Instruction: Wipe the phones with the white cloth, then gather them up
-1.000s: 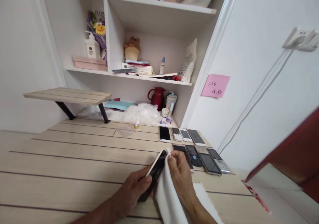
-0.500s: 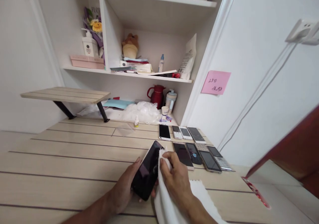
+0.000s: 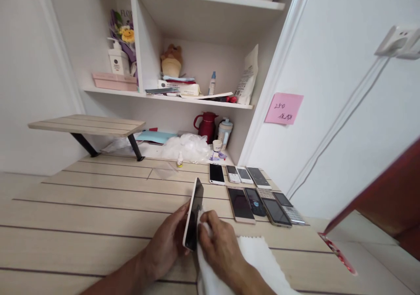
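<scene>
My left hand [image 3: 167,238] grips a smartphone [image 3: 194,216] by its back and edges, above the wooden table. The phone stands tilted nearly edge-on, its pale side frame toward me and its dark screen facing right. In my right hand [image 3: 219,242] a white cloth [image 3: 256,260] is bunched between closed fingers and pressed against the lower part of the screen. The rest of the cloth hangs below the wrist and spreads over the table on the right. Fingers of the left hand behind the phone are mostly hidden.
Several phones lie in two rows to the right, among them a dark-screened phone [image 3: 241,204] and a white phone [image 3: 216,173]. Farther back are a small bottle [image 3: 180,160], a clear plastic bag [image 3: 188,147] and a red jug [image 3: 206,126]. A raised wooden stand [image 3: 88,124] occupies the left.
The phone has turned from showing its screen to nearly edge-on. My right hand with the cloth has moved down and slightly left along it.
</scene>
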`<state>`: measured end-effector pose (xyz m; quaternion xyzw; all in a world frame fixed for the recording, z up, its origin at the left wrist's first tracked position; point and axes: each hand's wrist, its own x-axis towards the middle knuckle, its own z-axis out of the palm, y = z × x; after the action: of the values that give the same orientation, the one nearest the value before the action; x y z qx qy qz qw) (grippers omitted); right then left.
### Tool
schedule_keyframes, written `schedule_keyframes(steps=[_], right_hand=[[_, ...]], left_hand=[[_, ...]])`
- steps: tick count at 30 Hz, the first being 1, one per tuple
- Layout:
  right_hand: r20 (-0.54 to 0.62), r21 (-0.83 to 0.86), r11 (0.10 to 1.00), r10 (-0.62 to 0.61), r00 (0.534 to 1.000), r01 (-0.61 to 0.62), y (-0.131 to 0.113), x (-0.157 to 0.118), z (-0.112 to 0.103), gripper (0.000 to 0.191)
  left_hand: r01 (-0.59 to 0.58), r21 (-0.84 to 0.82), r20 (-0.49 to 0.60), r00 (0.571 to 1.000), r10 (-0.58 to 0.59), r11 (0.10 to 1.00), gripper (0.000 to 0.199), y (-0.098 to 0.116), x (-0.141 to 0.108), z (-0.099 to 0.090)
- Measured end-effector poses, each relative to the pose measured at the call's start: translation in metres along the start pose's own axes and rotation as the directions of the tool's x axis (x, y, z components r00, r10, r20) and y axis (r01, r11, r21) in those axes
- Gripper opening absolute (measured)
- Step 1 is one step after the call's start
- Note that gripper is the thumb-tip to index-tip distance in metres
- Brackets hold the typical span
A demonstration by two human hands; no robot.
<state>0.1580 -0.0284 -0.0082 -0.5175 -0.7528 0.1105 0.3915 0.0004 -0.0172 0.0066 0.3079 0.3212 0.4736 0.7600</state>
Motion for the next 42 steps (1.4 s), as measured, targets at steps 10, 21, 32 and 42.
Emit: schedule_keyframes(steps=[10,21,32,42], right_hand=[[-0.036,0.061,0.939,-0.336,0.941,0.337,-0.033,-0.013,0.009,0.01],[-0.071,-0.089,0.924,-0.377,0.923,0.371,-0.014,-0.005,-0.002,0.016],[-0.244,-0.019,0.996,-0.085,0.966,0.083,0.005,0.004,-0.005,0.023],[-0.099,-0.059,0.98,-0.196,0.975,0.191,0.001,0.0,0.001,0.018]], left_hand=[[0.338,-0.195,0.271,0.921,-0.28,0.921,0.045,-0.001,-0.003,0.006],[0.296,-0.15,0.12,0.953,-0.279,0.943,0.031,-0.006,-0.007,0.006],[0.215,-0.151,0.166,0.968,-0.19,0.965,0.036,-0.005,-0.005,0.005],[0.192,-0.169,0.199,0.967,-0.157,0.967,0.03,-0.003,-0.002,-0.009]])
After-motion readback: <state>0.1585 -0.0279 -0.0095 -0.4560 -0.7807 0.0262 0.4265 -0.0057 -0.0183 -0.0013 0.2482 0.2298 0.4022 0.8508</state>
